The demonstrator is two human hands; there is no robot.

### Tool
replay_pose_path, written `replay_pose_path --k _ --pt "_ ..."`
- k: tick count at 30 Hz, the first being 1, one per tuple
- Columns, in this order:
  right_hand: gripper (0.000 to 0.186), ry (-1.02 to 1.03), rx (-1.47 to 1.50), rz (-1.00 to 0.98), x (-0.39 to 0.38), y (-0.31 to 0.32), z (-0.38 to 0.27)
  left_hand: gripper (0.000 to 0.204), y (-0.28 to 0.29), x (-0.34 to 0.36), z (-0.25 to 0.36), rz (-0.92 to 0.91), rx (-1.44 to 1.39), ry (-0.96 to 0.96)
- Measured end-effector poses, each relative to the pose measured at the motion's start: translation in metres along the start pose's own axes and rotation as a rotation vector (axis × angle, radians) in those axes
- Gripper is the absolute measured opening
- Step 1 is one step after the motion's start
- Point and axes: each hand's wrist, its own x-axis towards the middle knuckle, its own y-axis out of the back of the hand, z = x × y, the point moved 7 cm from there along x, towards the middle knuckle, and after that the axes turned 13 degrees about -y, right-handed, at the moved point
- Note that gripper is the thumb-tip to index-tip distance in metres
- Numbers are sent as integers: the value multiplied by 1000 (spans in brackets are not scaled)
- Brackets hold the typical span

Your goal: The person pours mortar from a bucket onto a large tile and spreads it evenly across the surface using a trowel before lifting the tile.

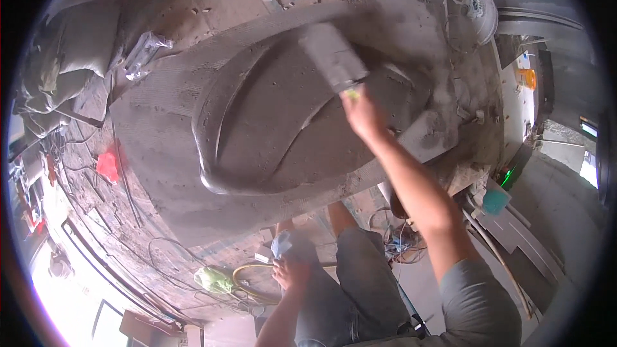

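Note:
My right hand (363,112) is closed round the handle of a flat trowel (334,58). Its wide grey rectangular blade lies over the far middle of a grey mortar mound (302,135), slightly smeared by motion. The mound is a large wet-looking oval with a raised rim and curved ridges, spread on a grey slab (160,173). Over my left thigh, my left hand (292,275) has its fingers curled against a crumpled pale blue wad (281,243). Part of its grip is hidden.
Grey sacks (74,51) are heaped at the far left, near a clear plastic bag (144,54) and a red bag (108,164). A green bag (213,279) and a yellow hose (247,273) lie by my left arm. A round white fan-like thing (481,16) stands far right.

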Motion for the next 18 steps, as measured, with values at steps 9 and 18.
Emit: replay_pose_path --k 9,18 --pt "52 -286 813 -598 -13 -53 -55 64 -3 -2 -6 18 -25 -14" --pt "47 365 77 -589 -179 -114 -214 61 9 6 -6 109 -5 -47"
